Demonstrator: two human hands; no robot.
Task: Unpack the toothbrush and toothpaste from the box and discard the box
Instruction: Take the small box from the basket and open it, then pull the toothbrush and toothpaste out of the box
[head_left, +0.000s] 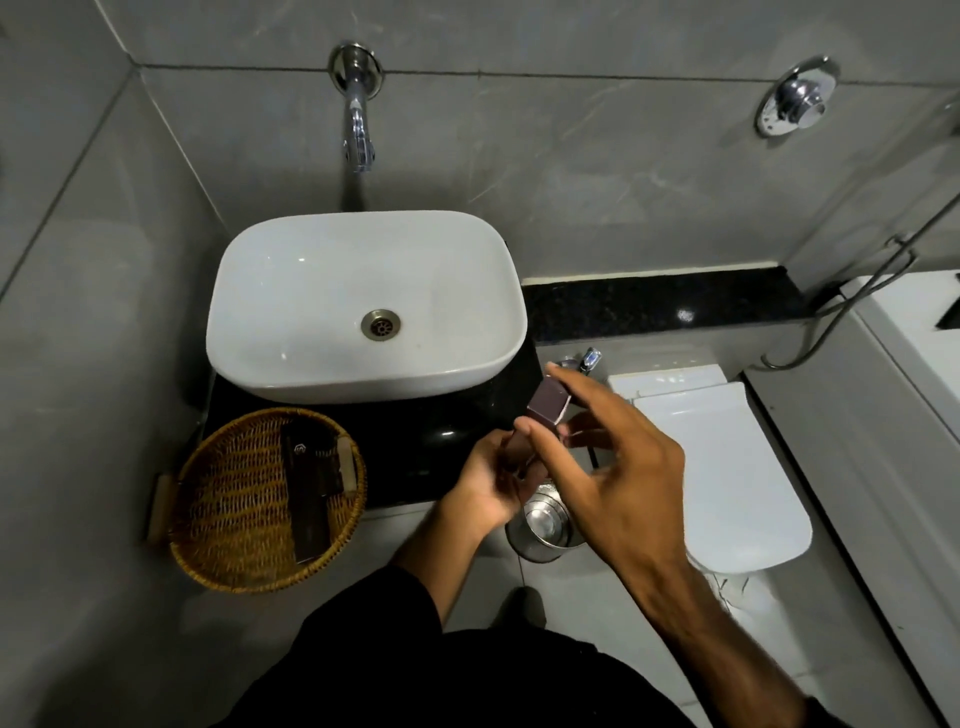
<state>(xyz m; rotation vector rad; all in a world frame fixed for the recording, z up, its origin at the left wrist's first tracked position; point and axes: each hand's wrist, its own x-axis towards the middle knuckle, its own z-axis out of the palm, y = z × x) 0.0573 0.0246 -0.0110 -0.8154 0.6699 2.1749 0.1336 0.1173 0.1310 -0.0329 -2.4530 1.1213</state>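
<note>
A slim brown box (546, 406) stands upright in front of me, past the right end of the black counter. My left hand (491, 480) is wrapped around its lower part. My right hand (608, 457) has thumb and forefinger at the box's upper end, the other fingers spread. The toothbrush and toothpaste are not visible; the box's contents are hidden. Below my hands, on the floor, stands a round steel bin (543, 527).
A wicker basket (234, 519) with dark brown boxes (310, 488) sits at the counter's left front. The white basin (363, 306) is behind it under a wall tap (357, 111). The closed white toilet (727, 467) is to the right.
</note>
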